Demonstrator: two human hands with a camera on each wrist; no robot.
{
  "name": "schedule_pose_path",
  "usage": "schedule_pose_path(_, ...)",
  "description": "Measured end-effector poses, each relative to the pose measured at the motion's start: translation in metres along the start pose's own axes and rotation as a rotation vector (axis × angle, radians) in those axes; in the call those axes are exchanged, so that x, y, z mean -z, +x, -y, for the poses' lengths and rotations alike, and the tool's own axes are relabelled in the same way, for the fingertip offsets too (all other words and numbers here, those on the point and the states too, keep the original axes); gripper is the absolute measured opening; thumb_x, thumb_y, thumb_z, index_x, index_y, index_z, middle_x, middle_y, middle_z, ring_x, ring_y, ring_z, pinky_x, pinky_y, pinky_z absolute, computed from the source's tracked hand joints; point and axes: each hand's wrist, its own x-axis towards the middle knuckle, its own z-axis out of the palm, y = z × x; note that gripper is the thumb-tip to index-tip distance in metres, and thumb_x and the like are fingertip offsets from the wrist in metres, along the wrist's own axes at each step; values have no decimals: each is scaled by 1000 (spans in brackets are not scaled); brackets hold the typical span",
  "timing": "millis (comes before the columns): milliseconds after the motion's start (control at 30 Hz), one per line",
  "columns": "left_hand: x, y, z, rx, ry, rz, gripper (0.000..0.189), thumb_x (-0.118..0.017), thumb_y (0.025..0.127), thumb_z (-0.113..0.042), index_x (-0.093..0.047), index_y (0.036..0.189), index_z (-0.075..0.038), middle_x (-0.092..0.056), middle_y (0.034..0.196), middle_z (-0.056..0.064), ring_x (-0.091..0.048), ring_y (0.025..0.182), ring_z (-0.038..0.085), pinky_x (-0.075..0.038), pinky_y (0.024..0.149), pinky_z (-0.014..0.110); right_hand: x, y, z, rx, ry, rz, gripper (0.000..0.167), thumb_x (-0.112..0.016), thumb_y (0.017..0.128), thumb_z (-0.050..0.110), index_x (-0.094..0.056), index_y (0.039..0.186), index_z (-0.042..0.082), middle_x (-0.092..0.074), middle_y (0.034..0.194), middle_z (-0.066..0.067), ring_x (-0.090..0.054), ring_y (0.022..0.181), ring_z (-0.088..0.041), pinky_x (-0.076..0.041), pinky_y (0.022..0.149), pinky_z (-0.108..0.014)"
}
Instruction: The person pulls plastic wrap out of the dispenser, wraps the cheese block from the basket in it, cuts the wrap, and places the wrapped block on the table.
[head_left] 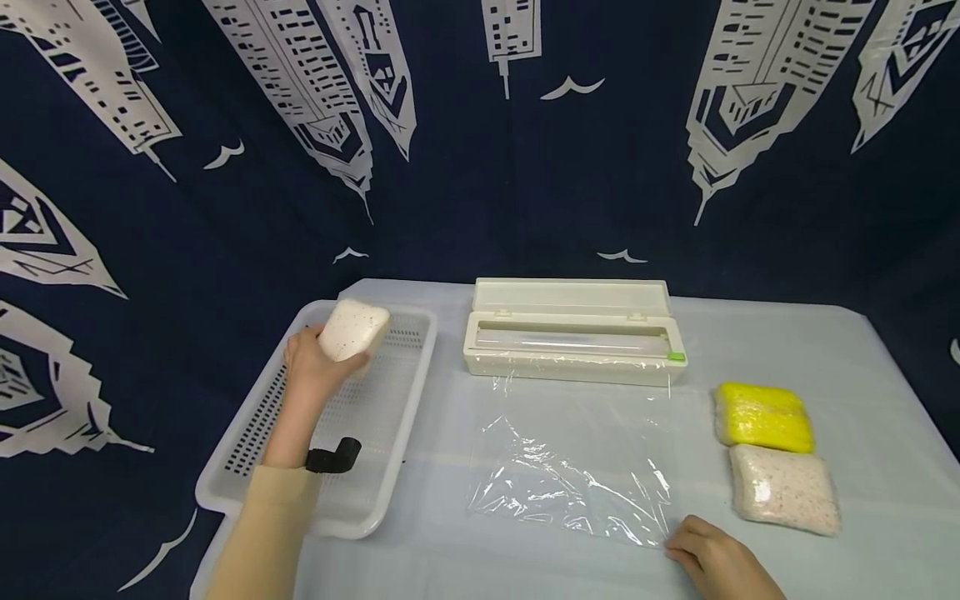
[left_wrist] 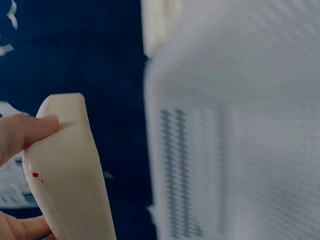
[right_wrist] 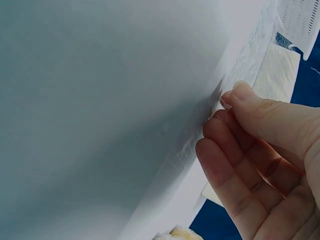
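Note:
My left hand (head_left: 313, 360) grips a cream-white block with small dark and red specks (head_left: 352, 328), held over the far part of a white plastic basket (head_left: 411, 417). Close up in the left wrist view, the thumb lies on one face of the block (left_wrist: 70, 165) and other fingers are on the opposite side. At the table's front, my right hand (head_left: 720, 557) pinches the near right corner of a clear cling film sheet (head_left: 570, 467). Thumb and forefinger meet at the film edge in the right wrist view. The film runs out from a cream dispenser box (head_left: 491, 363) with its lid up.
A yellow block (head_left: 765, 417) and a white speckled block (head_left: 786, 490), both shiny as if wrapped in film, lie side by side at the right. A white cloth covers the table (head_left: 885, 400). Behind it hangs a dark blue printed curtain (head_left: 510, 208).

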Motion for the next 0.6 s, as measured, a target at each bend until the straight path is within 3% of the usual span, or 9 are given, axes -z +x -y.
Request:
schedule_pose_path(167,-2,-29,-40,-222,-41,28,81,-83,74,-13,-40,140,5,-41,138,25,-33,129,39,-33,106,53,1,-1,1,-20,-8,4,25,-87,57,-2,-70,67,14,-50,73,18,-39,64,11,-41,54,-13)
schedule_pose_path(400,-29,-66,-78,-543,-111,94,80,-88,67,-8,-47,136,-1,-47,136,17,-40,129,31,-39,109,49,0,1,1,-19,-27,-29,26,-88,56,-1,-70,67,14,-51,72,17,-40,63,11,-38,54,-10)
schedule_pose_path(533,-52,-82,-88,-632,-116,173,80,-90,65,-8,-50,134,-4,-49,135,15,-43,128,31,-41,109,49,-1,1,0,17,-15,-40,26,-87,55,-2,-70,68,12,-51,72,16,-40,63,11,-37,55,-8)
schedule_pose_path(600,-65,-90,-89,-646,-109,238,83,-91,63,-9,-50,135,-6,-49,136,13,-43,128,29,-42,108,49,-1,1,0,26,-10,-36,25,-87,55,-2,-70,68,12,-51,73,16,-40,64,11,-37,55,-7)
